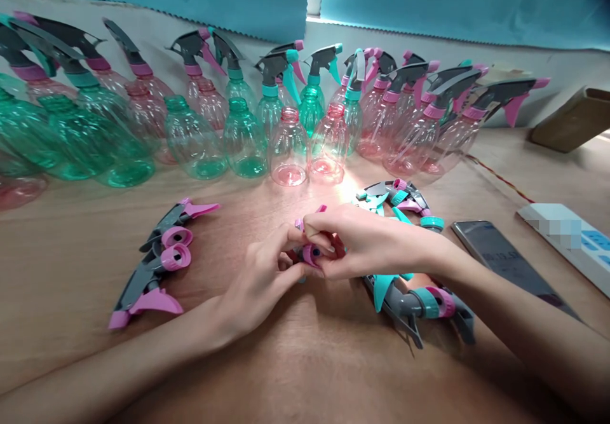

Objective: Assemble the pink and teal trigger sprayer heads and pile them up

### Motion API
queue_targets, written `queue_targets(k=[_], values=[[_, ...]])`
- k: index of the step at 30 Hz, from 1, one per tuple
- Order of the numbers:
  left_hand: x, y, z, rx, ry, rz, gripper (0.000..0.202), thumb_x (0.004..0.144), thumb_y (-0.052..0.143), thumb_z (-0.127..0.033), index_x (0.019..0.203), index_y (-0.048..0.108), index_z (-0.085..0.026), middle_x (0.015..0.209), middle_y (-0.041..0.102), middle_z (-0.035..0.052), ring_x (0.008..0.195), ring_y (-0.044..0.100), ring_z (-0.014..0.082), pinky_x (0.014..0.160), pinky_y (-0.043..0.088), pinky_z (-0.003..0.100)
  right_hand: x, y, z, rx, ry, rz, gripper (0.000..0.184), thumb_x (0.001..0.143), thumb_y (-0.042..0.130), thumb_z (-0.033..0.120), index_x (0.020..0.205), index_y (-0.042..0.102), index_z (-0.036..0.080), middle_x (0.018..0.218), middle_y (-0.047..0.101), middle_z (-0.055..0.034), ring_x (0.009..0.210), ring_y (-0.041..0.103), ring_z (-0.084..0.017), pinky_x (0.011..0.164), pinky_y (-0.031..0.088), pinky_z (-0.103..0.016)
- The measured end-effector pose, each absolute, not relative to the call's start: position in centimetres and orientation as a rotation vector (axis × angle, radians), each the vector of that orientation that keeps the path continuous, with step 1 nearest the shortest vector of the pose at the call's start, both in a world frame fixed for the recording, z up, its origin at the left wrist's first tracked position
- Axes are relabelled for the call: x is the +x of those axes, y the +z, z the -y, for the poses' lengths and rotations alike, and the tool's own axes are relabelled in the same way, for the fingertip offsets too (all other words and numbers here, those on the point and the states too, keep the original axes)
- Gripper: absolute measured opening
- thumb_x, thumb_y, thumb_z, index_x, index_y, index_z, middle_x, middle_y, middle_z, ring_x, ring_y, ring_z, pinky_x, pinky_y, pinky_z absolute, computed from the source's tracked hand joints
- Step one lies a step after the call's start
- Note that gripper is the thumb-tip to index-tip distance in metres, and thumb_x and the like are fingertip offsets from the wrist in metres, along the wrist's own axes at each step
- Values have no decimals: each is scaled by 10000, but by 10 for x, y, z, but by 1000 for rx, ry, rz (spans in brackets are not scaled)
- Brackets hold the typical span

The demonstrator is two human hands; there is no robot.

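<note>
Both my hands meet over the middle of the table around a spray head with a pink collar (311, 255). My left hand (267, 271) has its fingers closed on the spray head from the left. From the right, my right hand (352, 239) pinches it near the collar, and the fingers hide most of its body. Two grey-and-pink spray heads (152, 278) lie to the left of my left hand. A pile of spray heads with turquoise and pink parts (405, 300) lies beside and partly beneath my right forearm.
Across the back stand several green bottles (245, 141) and pink bottles (289, 150), many topped with spray heads. At the right lie a phone (505, 259) and a white power strip (572, 239). A brown box-like object (572, 119) stands at the back right; a twisted cord (500, 179) runs nearby.
</note>
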State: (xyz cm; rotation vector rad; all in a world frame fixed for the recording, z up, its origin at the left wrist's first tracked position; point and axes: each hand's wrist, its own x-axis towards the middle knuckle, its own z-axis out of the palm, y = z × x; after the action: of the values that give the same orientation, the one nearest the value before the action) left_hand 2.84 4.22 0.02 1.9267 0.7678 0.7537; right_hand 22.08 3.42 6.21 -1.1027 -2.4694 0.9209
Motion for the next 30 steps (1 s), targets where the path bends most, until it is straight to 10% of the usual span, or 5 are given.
queue_targets(k=[20, 30], values=[[32, -2, -39, 1700, 834, -853, 264, 772, 715, -292, 970, 562, -209, 858, 667, 0, 735, 662, 165, 652, 546, 277, 231, 82, -28, -1385, 704, 2512, 93, 846, 555, 257, 891, 607, 195, 702, 596, 23, 579, 498, -91, 508, 324, -209], [32, -2, -40, 1632, 897, -900, 278, 758, 724, -322, 956, 580, -190, 858, 675, 12, 705, 654, 160, 628, 543, 273, 219, 77, -14, -1361, 450, 2579, 213, 893, 493, 192, 701, 585, 185, 551, 450, 61, 486, 360, -63, 478, 229, -239]])
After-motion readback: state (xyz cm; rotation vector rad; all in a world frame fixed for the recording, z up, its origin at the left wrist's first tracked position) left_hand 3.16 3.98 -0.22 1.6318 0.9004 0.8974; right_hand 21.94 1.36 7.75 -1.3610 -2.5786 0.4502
